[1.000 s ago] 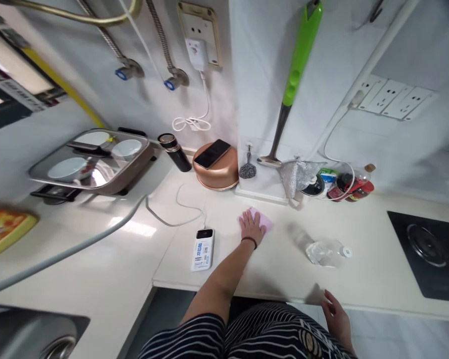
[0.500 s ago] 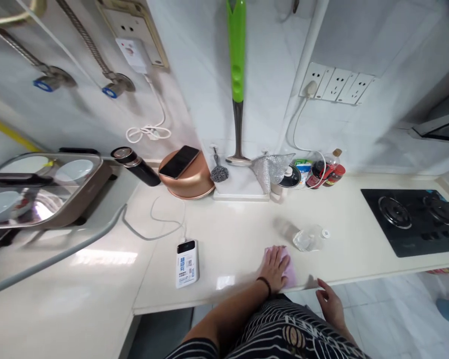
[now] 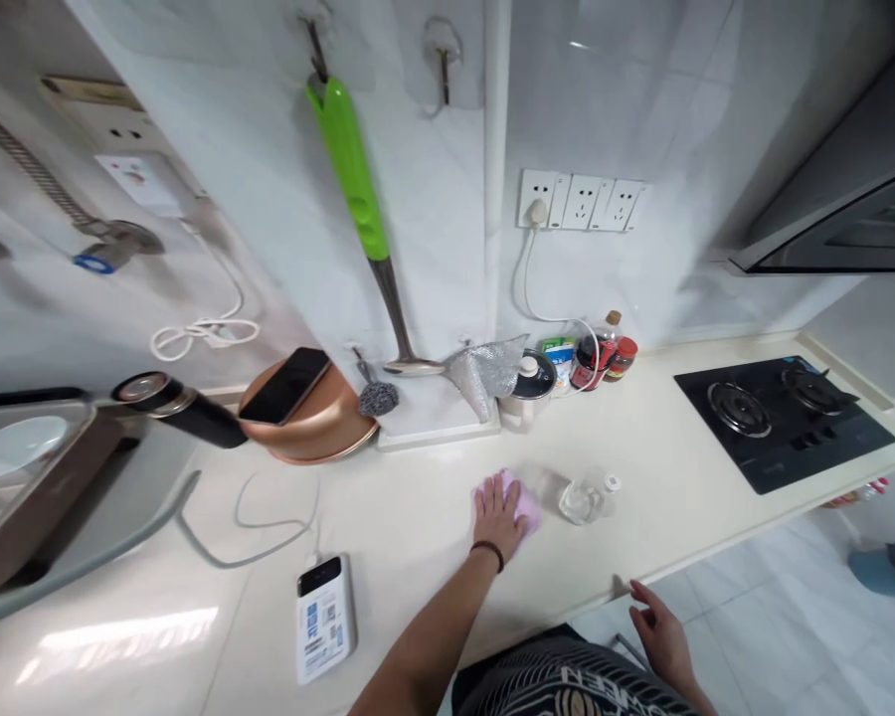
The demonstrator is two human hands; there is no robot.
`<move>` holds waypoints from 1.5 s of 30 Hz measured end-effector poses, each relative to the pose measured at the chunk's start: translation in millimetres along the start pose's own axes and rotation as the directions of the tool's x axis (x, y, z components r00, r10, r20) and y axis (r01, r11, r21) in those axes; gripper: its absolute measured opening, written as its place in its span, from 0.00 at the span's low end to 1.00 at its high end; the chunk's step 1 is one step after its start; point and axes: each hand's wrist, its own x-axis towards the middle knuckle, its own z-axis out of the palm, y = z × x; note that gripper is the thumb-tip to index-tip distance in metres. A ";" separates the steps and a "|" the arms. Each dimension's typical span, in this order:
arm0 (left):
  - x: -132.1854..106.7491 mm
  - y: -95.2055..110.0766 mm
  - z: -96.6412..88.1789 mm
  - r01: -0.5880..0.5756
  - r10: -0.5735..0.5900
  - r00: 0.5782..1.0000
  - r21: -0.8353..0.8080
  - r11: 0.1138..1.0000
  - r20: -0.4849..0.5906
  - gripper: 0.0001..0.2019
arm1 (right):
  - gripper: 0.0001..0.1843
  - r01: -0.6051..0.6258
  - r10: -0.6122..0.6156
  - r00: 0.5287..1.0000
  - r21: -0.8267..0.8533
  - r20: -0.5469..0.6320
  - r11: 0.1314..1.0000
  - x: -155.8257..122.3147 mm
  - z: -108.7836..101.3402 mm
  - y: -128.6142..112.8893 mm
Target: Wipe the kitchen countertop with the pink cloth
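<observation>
Flat on a pink cloth [image 3: 526,505], my left hand [image 3: 498,514] has its fingers spread and presses it against the countertop [image 3: 425,517]. The cloth shows mostly along the hand's right side. Just to the right, a clear plastic bottle [image 3: 583,500] with a white cap lies on its side. My right hand [image 3: 660,631] hangs by the counter's front edge with nothing in it, its thumb and index finger apart and the other fingers loosely bent.
A white power bank [image 3: 324,622] with a cable lies to the left. Along the wall stand a copper-coloured pot [image 3: 328,423] with a phone [image 3: 284,386] on it, a black flask [image 3: 183,408], a lidded pot [image 3: 529,388] and sauce bottles [image 3: 593,358]. A gas hob [image 3: 783,423] is at the right.
My left hand has pushed the cloth away from the front edge, deeper onto the counter. The view has turned to the right. My right hand stays by the edge.
</observation>
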 end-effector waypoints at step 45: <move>-21.6 -100.0 -50.6 0.502 -0.506 0.860 -0.067 0.862 -0.065 0.42 | 0.70 0.009 -0.019 0.999 0.244 0.038 0.970 103.9 19.4 -19.0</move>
